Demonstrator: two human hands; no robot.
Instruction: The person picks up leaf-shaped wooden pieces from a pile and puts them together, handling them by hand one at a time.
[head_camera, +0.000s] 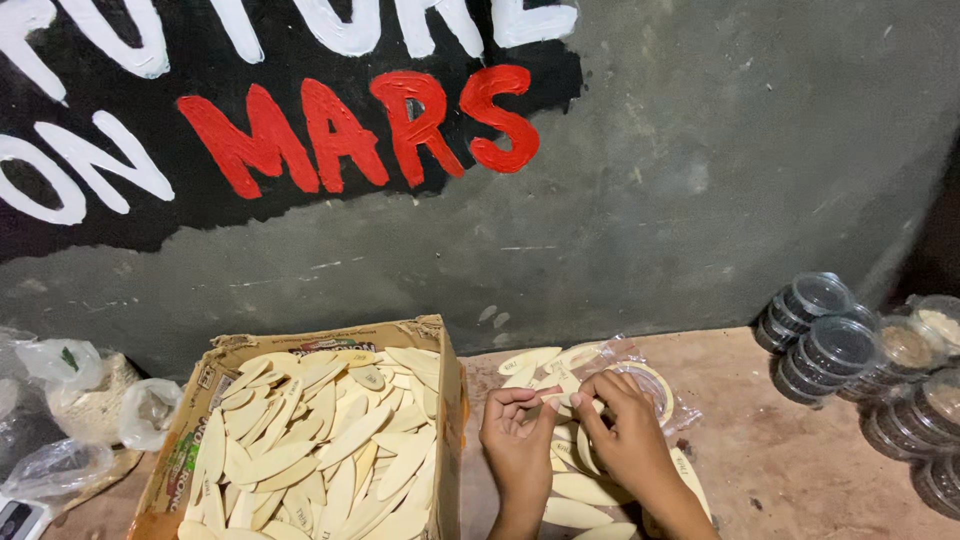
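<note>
We look down on our two hands meeting over a pinkish-brown surface that runs up to a grey wall painted with large white and red letters on a black patch. Our left hand and right hand come together at the fingertips, and between them they pinch a single pale wooden piece, a thin flat oval slip; each grip is closed on it, left thumb and forefinger at one end, right fingertips at the other. The piece sits just above a loose scatter of the same pale slips lying on the surface beneath our wrists, and just in front of a clear plastic bag that holds more slips and what looks like a roll of tape. To the left, right beside our left hand, stands an open cardboard box heaped with many of these oval slips, piled at all angles. Further left lie several crumpled clear plastic bags with pale contents. At the right edge, well apart from our hands, are stacks of small round clear containers with lids; some appear to hold a light-coloured filling, though we cannot tell what it is.
</note>
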